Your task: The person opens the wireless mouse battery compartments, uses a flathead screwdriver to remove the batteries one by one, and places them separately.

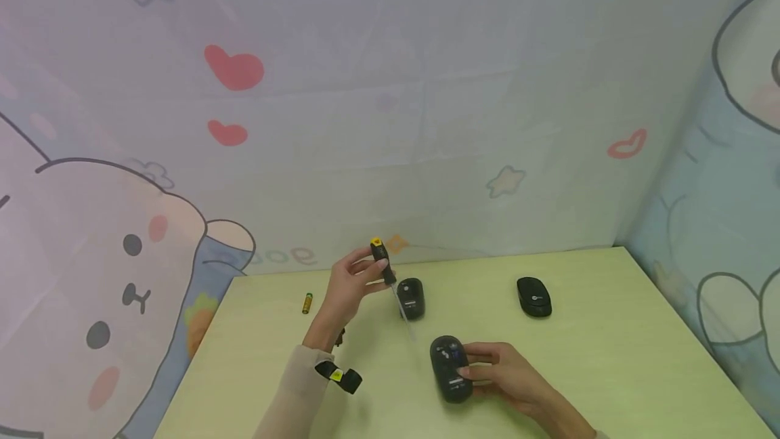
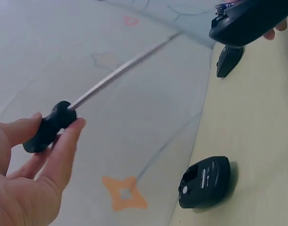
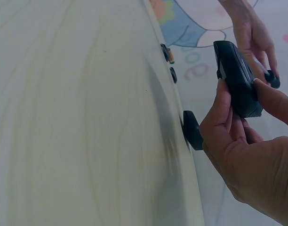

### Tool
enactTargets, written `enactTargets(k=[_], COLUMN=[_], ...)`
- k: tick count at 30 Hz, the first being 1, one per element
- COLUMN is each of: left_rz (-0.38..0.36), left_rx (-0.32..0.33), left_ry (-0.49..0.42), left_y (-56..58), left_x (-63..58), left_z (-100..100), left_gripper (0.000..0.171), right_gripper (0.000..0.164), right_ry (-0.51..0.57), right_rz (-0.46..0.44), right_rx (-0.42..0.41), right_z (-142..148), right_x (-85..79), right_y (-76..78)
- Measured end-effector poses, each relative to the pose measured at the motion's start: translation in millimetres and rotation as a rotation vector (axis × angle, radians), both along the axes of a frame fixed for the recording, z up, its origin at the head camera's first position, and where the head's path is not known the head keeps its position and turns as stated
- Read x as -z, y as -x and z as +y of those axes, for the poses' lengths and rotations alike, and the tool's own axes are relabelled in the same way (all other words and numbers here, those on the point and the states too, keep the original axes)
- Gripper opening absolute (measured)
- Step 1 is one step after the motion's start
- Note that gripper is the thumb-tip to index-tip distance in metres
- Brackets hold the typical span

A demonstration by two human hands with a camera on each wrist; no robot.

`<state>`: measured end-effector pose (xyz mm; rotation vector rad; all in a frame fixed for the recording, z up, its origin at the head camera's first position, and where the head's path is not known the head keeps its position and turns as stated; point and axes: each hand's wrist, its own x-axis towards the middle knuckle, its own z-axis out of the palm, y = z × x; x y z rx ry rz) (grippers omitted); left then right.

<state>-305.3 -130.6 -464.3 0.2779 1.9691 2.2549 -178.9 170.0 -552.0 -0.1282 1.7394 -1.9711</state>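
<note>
My left hand (image 1: 347,288) grips a screwdriver by its black handle (image 1: 383,263) with a yellow end cap. Its thin metal shaft (image 2: 125,70) points down and to the right, toward the held mouse, with the tip blurred. My right hand (image 1: 510,379) holds a black computer mouse (image 1: 449,369) between thumb and fingers, raised off the table. The underside of that mouse faces up in the head view. A battery (image 2: 225,8) shows at its edge in the left wrist view. Just beyond the screwdriver shaft, a second black mouse (image 1: 411,299) lies underside up on the table.
A third black mouse (image 1: 534,297) lies farther right on the pale yellow-green table (image 1: 615,358). One small battery (image 1: 307,303) sits at the back left. A small dark thing (image 1: 340,337) is partly hidden behind my left wrist. A printed cloth (image 1: 378,120) hangs behind the table.
</note>
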Motion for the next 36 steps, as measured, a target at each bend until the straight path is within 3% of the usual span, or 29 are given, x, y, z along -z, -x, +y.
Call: enactTargets(k=[15,26,36], left_rz=[-0.131,-0.194,-0.228], left_rx=[0.114,0.043,-0.009], left_ry=[0.126,0.189,0.201], left_y=[14.9,18.7,19.3], left_x=[22.7,62.1,79.6], left_z=[-30,-40,-38], left_gripper=[0.050,0.052,0.050], right_gripper=[0.069,0.069,0.071], right_ry=[0.024,0.058,0.044], right_rz=[-0.027,-0.034,-0.032], right_rx=[0.004,-0.010,-0.007], right_z=[4,3,1], right_x=[1.4,8.0,6.4], right_y=[-1.4,-2.2,-1.5])
